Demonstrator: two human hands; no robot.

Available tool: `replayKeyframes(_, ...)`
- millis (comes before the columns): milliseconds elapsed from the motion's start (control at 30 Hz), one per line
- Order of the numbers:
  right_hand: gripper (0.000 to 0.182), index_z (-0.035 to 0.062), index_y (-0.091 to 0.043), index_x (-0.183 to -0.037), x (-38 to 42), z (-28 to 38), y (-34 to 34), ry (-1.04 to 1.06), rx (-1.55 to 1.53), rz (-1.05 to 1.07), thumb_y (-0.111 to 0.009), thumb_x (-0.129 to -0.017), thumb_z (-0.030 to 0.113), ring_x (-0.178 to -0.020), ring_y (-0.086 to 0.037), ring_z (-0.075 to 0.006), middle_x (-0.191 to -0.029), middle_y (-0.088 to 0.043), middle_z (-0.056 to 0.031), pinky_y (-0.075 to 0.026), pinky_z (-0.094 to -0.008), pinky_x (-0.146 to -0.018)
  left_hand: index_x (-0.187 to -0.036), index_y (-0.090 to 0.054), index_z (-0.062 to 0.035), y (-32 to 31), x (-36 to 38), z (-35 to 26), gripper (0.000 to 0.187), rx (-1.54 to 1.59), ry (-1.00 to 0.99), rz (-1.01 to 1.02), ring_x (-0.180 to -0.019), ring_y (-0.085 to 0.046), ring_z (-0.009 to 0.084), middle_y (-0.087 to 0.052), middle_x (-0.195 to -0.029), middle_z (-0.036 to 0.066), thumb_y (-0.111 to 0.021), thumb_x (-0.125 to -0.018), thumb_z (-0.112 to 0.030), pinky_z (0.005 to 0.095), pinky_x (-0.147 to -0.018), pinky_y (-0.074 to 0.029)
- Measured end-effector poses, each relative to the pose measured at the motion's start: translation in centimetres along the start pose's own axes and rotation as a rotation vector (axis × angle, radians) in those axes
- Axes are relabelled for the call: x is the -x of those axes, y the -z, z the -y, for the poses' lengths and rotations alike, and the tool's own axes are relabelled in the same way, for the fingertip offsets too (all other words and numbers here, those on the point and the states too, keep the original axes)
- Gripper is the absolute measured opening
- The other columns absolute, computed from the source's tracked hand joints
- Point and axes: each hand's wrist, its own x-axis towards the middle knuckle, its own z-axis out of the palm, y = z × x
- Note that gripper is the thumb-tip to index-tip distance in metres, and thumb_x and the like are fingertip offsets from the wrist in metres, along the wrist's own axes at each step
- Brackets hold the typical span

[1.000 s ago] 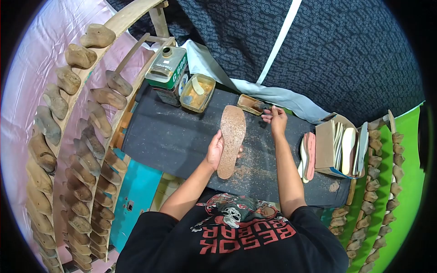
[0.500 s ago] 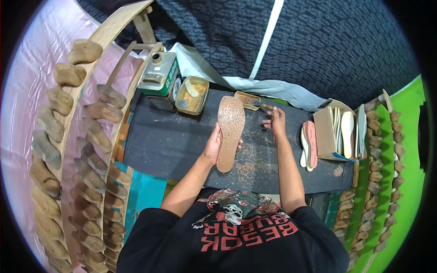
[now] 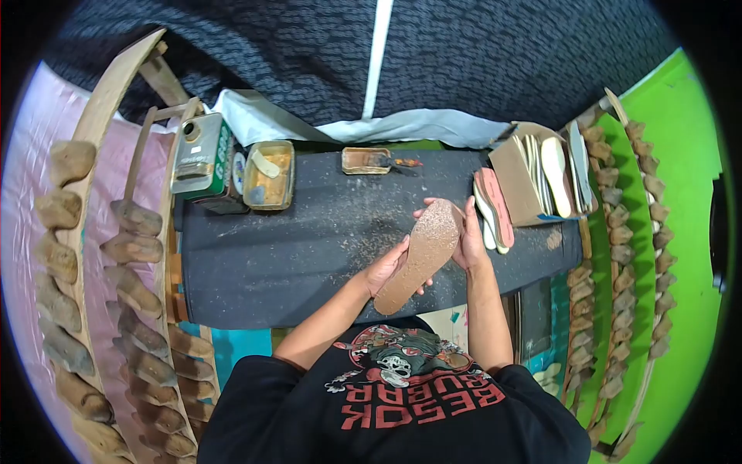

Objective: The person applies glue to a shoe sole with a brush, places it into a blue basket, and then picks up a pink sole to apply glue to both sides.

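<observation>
A brown, speckled shoe sole lies tilted between my two hands above the near side of the dark table. My left hand grips its lower left edge, with some fingertips showing past the far edge. Around the upper right end, my right hand holds the sole, its fingers partly hidden beneath it. Beyond the hands, a small tray sits on the table with a dark-bristled brush resting across its right side. Pink and cream soles lie just right of my right hand.
At the back left are a green and silver metal can and a yellowish tub. A cardboard box of insoles stands at the back right. Racks of wooden shoe lasts line both sides. Crumbs dot the dark table.
My right hand has come from beside the brush to the sole and taken hold of its upper end. The sole has tilted rightward and moved lower. The camera view has shifted.
</observation>
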Motion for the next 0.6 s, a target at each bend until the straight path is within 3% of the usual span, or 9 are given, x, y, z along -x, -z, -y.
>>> replayKeyframes(67, 0.082, 0.0011, -0.053, -0.134, 0.6, 0.2, 0.1, 0.010, 0.025, 0.001, -0.020, -0.101, 0.069, -0.101, -0.070, -0.0275, -0.116, -0.069, -0.0198, -0.057, -0.0402, -0.089, -0.138, -0.051, -0.0060, 0.3, -0.3, 0.2, 0.069, -0.041, 0.084, -0.004, -0.092, -0.069, 0.0283, -0.066, -0.110, 0.016, -0.030, -0.103, -0.062, 0.0406, -0.070, -0.062)
replayKeyframes(300, 0.068, 0.0033, -0.059, -0.116, 1.1, -0.3, 4.3, 0.047, -0.063, -0.024, -0.029, -0.103, 0.063, -0.095, -0.070, -0.0276, -0.109, -0.070, -0.0186, -0.057, -0.0406, -0.086, -0.142, -0.044, -0.0051, -1.0, -1.8, -0.8, 0.068, -0.156, 0.158, -0.028, -0.094, -0.069, 0.0314, -0.063, -0.117, 0.017, -0.032, -0.104, -0.060, 0.0433, -0.072, -0.062)
replayKeyframes(367, 0.064, 0.0040, -0.060, -0.112, 0.8, -0.1, 5.6, 0.098, -0.166, -0.091, -0.031, -0.103, 0.060, -0.093, -0.070, -0.0275, -0.104, -0.070, -0.0186, -0.057, -0.0408, -0.085, -0.146, -0.037, -0.0050, -1.0, -2.2, -1.1, 0.074, -0.118, 0.161, 0.060, -0.098, -0.069, 0.0354, -0.061, -0.122, 0.019, -0.031, -0.102, -0.064, 0.0475, -0.073, -0.062)
replayKeyframes(500, 0.064, 0.0028, -0.060, -0.113, -0.3, 1.2, 9.5, 0.156, -0.312, -0.190, -0.033, -0.101, 0.060, -0.095, -0.069, -0.0286, -0.103, -0.071, -0.0187, -0.057, -0.0428, -0.086, -0.150, -0.035, -0.0064, -1.8, -1.9, -1.9, 0.078, -0.076, 0.082, 0.017, -0.107, -0.067, 0.0367, -0.059, -0.129, 0.019, -0.028, -0.101, -0.066, 0.0499, -0.079, -0.061)
replayKeyframes(600, 0.067, 0.0011, -0.058, -0.119, -0.7, 1.5, 12.7, 0.103, -0.242, -0.195, -0.035, -0.100, 0.061, -0.105, -0.066, -0.0292, -0.115, -0.068, -0.0206, -0.053, -0.0427, -0.095, -0.151, -0.033, -0.0053, -1.8, -2.6, -1.5, 0.080, -0.077, -0.095, -0.224, -0.117, -0.061, 0.0451, -0.054, -0.138, 0.025, -0.030, -0.100, -0.067, 0.0579, -0.088, -0.057)
